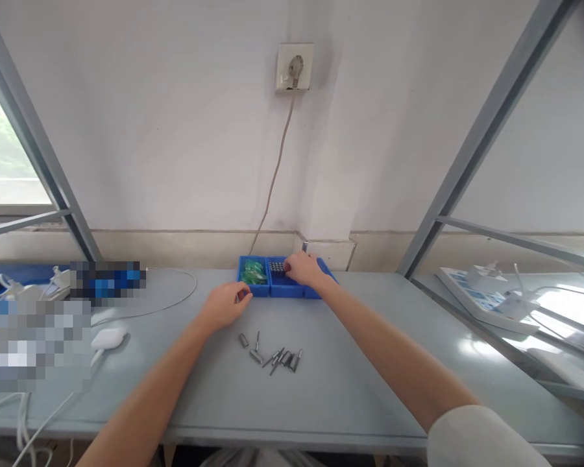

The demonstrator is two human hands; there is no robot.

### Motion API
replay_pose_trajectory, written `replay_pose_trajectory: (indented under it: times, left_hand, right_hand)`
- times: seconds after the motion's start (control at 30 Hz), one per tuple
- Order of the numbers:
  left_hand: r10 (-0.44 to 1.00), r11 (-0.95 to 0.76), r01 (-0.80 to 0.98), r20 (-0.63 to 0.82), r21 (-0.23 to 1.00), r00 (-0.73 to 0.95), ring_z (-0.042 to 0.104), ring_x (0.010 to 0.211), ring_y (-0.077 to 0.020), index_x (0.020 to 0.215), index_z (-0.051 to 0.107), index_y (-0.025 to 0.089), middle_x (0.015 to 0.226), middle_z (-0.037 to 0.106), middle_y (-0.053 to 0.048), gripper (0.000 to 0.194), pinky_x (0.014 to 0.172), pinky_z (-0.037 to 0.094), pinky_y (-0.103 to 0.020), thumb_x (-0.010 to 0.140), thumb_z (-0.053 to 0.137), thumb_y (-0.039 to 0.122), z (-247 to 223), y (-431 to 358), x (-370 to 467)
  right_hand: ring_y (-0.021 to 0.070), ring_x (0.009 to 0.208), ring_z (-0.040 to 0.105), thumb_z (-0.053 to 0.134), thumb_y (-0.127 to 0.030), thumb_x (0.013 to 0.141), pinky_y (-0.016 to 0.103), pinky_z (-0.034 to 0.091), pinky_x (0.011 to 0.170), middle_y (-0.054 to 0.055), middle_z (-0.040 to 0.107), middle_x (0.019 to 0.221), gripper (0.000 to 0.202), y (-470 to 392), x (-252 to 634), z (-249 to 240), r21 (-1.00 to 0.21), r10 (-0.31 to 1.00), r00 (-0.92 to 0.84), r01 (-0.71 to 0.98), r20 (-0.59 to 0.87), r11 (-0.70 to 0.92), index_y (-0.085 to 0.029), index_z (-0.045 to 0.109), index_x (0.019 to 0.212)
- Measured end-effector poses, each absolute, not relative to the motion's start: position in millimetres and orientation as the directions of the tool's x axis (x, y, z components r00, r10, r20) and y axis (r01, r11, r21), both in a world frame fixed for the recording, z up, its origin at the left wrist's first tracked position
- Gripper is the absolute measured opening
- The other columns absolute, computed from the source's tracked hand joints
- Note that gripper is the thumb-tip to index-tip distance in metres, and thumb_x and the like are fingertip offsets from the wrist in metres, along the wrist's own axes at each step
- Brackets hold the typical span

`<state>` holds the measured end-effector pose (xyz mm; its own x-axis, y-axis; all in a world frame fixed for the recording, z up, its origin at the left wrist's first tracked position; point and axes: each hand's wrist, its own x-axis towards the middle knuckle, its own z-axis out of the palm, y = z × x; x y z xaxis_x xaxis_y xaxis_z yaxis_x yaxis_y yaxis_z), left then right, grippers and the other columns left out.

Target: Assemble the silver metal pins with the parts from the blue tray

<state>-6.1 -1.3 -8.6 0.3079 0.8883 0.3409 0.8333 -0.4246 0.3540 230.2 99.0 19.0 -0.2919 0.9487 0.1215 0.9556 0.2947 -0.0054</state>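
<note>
Grey worktop [345,402], white wall [199,130] beyond. Work seems partway: small metal parts [275,268] stand in rows in the blue tray's middle compartment, while cylinders [256,357] and pins [257,340] lie loose, nearer. Right hand [303,267] bends beside the rows; left hand [226,303] curls by the tray's near-left corner. Whether either grip holds anything, I cannot tell.

The person wears a plain, pale whitish-grey sleeve [481,438] on the right arm, a loose, smooth tube whose rounded hem ends near the elbow, by the table's [360,395] near right corner. Right forearm [384,340], left forearm [150,383], right hand [304,267] and left hand [226,305] are bare. Below the near edge shows blurred greyish fabric [263,458] with paler streaks.
</note>
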Motion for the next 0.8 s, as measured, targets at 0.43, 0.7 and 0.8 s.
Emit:
replay_pose_trajectory:
  times: [0.43,0.7,0.8]
  left_hand:
    - [0.893,-0.424,0.828,0.325,0.367,0.313,0.059,0.072,-0.0171,0.09,0.065,0.024,0.083,0.068,0.0,0.024,0.063,0.04,-0.027,0.088,0.045,0.037,-7.8,-2.1,-5.7]
    - [0.89,-0.428,0.834,0.324,0.349,0.321,0.059,0.071,-0.0171,0.091,0.065,0.023,0.083,0.069,-0.002,0.026,0.063,0.04,-0.028,0.088,0.044,0.037,-8.6,-1.2,-5.0]
    - [0.891,-0.427,0.833,0.319,0.351,0.322,0.059,0.071,-0.0173,0.091,0.065,0.023,0.084,0.069,-0.002,0.026,0.063,0.041,-0.028,0.088,0.044,0.038,-8.4,-1.2,-4.3]
  right_hand:
    - [0.0272,0.102,0.052,0.058,-0.013,0.079,0.042,0.028,0.089,0.012,0.067,0.089,0.017,97.5,226.2,18.4,0.021,0.954,-0.266,0.964,0.141,0.266,-0.019,0.071,0.087]
    - [0.0279,0.104,0.051,0.054,-0.008,0.081,0.042,0.026,0.09,0.013,0.067,0.09,0.022,100.8,223.1,15.1,0.015,0.955,-0.257,0.966,0.147,0.258,-0.018,0.072,0.088]
    - [0.0283,0.104,0.051,0.053,-0.008,0.082,0.042,0.026,0.09,0.014,0.066,0.09,0.022,100.4,223.4,15.1,0.015,0.955,-0.256,0.966,0.148,0.256,-0.018,0.072,0.09]
